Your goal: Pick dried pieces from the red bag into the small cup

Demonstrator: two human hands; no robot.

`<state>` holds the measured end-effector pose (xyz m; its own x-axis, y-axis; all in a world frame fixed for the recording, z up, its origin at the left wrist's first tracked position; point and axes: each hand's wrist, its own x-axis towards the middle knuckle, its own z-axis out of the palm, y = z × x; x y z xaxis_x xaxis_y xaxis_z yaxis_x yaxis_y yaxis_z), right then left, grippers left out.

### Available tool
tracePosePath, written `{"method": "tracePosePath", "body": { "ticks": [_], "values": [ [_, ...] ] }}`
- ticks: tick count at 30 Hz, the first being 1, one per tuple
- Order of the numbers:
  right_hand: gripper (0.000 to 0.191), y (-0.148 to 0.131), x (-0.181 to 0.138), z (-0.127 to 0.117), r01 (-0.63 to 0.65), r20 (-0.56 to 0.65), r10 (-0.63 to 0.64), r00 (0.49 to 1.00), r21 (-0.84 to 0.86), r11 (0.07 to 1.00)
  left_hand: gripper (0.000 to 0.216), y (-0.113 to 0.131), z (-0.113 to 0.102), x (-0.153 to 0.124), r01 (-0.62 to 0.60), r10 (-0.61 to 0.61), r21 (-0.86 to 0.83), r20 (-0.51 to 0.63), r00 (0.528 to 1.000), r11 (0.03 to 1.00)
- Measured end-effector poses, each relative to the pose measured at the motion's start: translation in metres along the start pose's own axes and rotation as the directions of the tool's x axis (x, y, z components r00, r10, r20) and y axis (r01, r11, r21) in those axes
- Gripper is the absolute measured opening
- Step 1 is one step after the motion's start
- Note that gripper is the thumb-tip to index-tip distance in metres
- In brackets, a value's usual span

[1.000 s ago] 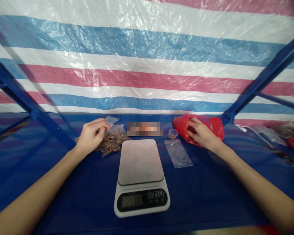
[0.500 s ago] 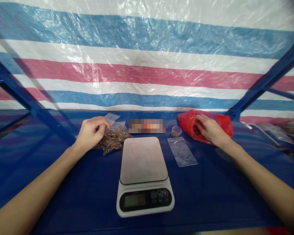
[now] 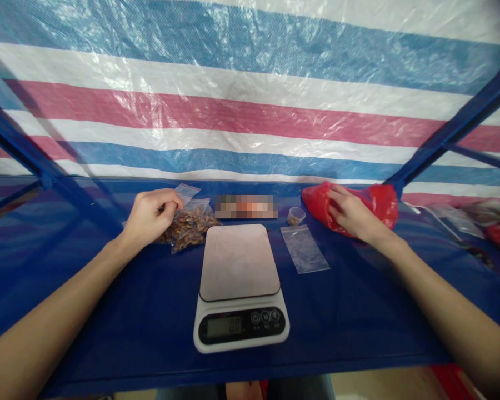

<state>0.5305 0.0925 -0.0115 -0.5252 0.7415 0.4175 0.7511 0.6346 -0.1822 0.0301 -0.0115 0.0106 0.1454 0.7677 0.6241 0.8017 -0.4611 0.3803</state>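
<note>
My left hand [image 3: 150,214] rests on a pile of clear zip bags filled with brown dried pieces [image 3: 189,226], its fingers curled and pinching the top of one bag. My right hand [image 3: 350,214] reaches into the opening of a red plastic bag [image 3: 379,201] at the back right; its fingertips are hidden inside. A white digital kitchen scale [image 3: 238,286] with nothing on its platform stands between my arms. An empty clear zip bag [image 3: 304,248] lies flat to the right of the scale. A small clear cup [image 3: 295,215] with brown bits stands behind it.
The blue shelf surface [image 3: 129,311] is framed by blue metal struts [image 3: 445,139] at both sides. A striped red, white and blue tarp [image 3: 250,111] forms the back wall. More bags lie at the far right [image 3: 483,219].
The camera view has shifted slightly down. My right hand has pushed a little further into the red bag. My left hand stays on the filled bags.
</note>
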Motion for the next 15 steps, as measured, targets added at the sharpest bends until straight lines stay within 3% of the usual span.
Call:
{"method": "tracePosePath", "body": {
  "ticks": [6,9,15],
  "values": [
    [0.018,-0.03,0.008,0.01,0.12,0.027,-0.126,0.992,0.158,0.98,0.027,-0.004,0.002,-0.001,0.0,0.0,0.007,0.013,1.0,1.0],
    [0.021,-0.025,0.008,0.008,0.069,-0.013,-0.068,0.998,0.189,0.979,0.026,-0.005,0.001,-0.002,0.017,-0.017,0.009,0.021,1.0,1.0],
    [0.026,-0.019,0.008,0.011,-0.055,0.05,0.054,0.997,0.021,0.998,0.028,-0.003,0.002,-0.001,-0.016,0.016,0.012,0.025,1.0,1.0]
  ]
}}
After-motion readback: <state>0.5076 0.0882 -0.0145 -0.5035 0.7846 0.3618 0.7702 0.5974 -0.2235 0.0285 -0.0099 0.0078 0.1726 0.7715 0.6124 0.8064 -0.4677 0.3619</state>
